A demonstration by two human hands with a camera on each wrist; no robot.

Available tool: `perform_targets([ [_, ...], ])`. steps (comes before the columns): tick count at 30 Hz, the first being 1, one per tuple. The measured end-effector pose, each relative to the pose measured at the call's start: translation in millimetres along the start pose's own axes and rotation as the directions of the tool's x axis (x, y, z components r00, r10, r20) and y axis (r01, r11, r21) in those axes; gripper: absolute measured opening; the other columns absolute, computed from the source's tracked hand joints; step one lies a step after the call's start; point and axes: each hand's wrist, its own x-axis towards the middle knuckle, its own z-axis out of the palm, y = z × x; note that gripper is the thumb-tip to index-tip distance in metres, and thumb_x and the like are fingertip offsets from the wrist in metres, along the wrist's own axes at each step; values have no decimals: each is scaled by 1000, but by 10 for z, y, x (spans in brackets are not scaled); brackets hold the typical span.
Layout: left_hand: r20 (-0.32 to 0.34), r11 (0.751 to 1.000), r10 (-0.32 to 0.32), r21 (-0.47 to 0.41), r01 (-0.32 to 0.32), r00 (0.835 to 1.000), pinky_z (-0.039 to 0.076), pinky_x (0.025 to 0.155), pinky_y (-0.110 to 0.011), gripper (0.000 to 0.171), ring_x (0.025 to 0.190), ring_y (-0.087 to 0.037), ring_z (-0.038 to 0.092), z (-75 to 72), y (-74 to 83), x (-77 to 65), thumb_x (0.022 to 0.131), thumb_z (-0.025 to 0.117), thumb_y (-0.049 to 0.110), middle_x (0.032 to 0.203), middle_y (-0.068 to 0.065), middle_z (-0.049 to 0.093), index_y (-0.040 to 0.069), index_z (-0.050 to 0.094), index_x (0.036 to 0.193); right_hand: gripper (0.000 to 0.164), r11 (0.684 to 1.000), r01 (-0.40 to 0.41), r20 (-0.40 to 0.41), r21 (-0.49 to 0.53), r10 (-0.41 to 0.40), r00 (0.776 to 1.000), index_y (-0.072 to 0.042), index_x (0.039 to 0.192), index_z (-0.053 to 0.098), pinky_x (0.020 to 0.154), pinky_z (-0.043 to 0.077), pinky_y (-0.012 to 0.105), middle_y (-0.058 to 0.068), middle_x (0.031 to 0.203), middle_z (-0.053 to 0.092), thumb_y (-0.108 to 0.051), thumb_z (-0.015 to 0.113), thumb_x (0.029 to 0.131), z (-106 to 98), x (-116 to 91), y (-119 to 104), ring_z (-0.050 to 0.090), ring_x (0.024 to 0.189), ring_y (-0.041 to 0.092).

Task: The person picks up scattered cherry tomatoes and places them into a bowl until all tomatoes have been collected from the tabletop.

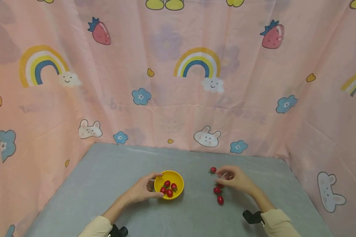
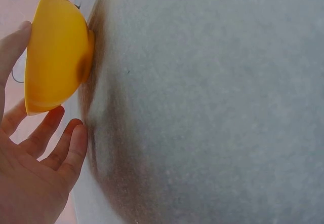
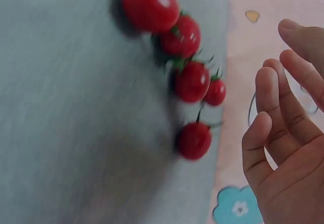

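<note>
A yellow bowl (image 1: pixel 181 184) stands on the table with several cherry tomatoes (image 1: pixel 169 193) inside. My left hand (image 1: pixel 140 189) holds it from the left, thumb and fingertips at its rim; in the left wrist view the bowl (image 2: pixel 58 51) shows side-on, with the lower fingers spread beside it. Over a row of loose cherry tomatoes (image 1: pixel 220 200) to the right hovers my right hand (image 1: pixel 237 179), thumb and fingers apart. In the right wrist view, several red tomatoes (image 3: pixel 192 81) with green stems lie beside the right hand (image 3: pixel 288 138), which holds nothing.
The grey tabletop (image 1: pixel 192 217) meets a pink patterned curtain (image 1: pixel 172 112) at the back and sides. One tomato (image 1: pixel 213 170) lies farthest back, just left of my right fingertips. Black wrist straps (image 1: pixel 252 217) sit at both cuffs.
</note>
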Motion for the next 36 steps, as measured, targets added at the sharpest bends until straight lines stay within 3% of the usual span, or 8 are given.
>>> perform_targets([
  [6,-1,1000,-1,4,1,1000,54,89,-37,68,114,-29,61,2,-9,0,87,84,27,145,-13,51,10,52,144,32,998,-57,-31,-23,56,998,7,118,67,72,54,31,15,102,68,-7,77,91,-127,-182,108,65,84,22],
  [11,0,1000,-1,3,1,1000,54,89,-37,68,114,-29,61,0,-5,0,87,84,27,145,-13,51,10,51,144,42,992,-125,-57,-23,123,991,7,125,63,77,55,33,22,115,65,-9,79,89,-207,-291,201,65,94,32],
  [18,1,1000,-1,12,1,1000,54,89,-37,68,117,-31,61,3,6,-3,87,84,27,146,-14,50,9,51,144,54,972,-223,-103,-77,214,971,4,130,60,81,54,48,22,121,63,-15,84,85,-216,-305,294,62,101,36],
  [22,2,1000,5,16,-5,1000,54,89,-37,68,116,-32,61,8,23,-14,87,84,29,145,-15,51,9,52,144,57,953,-273,-141,-128,255,957,2,130,61,82,53,44,20,120,64,-21,86,84,-184,-278,351,62,102,33],
  [30,11,1000,-4,23,4,1000,53,88,-34,69,115,-30,61,9,27,-20,87,83,31,145,-13,51,10,52,144,53,942,-310,-179,-129,285,941,4,123,63,76,52,34,15,109,67,-18,88,81,-126,-217,408,62,93,28],
  [36,9,1000,-12,11,12,1000,53,88,-34,68,115,-29,61,3,11,-8,87,83,30,145,-13,51,10,52,144,35,937,-305,-185,-173,273,944,0,109,70,76,52,35,8,99,68,-14,87,82,-102,-161,440,62,89,27],
])
